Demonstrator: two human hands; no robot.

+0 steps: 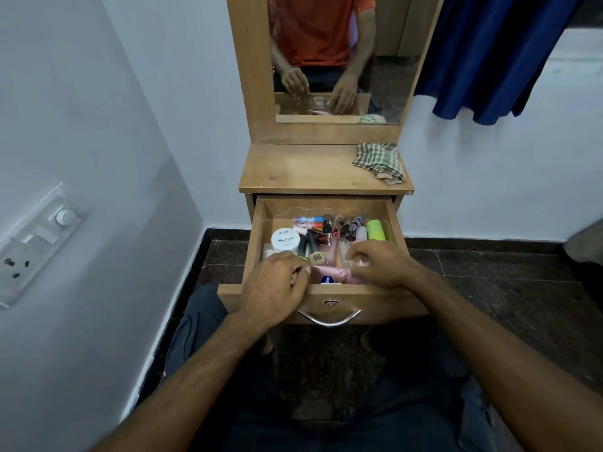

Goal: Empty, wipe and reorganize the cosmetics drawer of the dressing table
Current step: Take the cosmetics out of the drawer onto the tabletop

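The drawer [257, 243] of the dressing table stands pulled out toward the person, and it is still full, so the emptying step appears to be only at its start. Inside lie a white jar [285, 240] labelled nail polish at the left, a cluster of small bottles and lipsticks [342, 225] along the back, a green bottle [376, 230] at the right rear, and a pink pouch [329, 275] against the front wall. The left hand [277, 285] reaches over the front edge with its fingers curled; they seem to pinch a small dark item with a green tip, though the knuckles hide just what is held. The right hand [378, 261] hovers over the right front part of the drawer, fingers bent downward onto the clutter there, and whether it grips anything cannot be told. Above the drawer the tabletop [293, 171] is bare wood except for a checked cloth [378, 161] crumpled at its right rear corner, near the mirror [336, 60]. The next move probably calls for lifting items out in small handfuls and setting them on the tabletop, kept upright where they are bottles, leaving the cloth within reach for wiping once the drawer floor shows.
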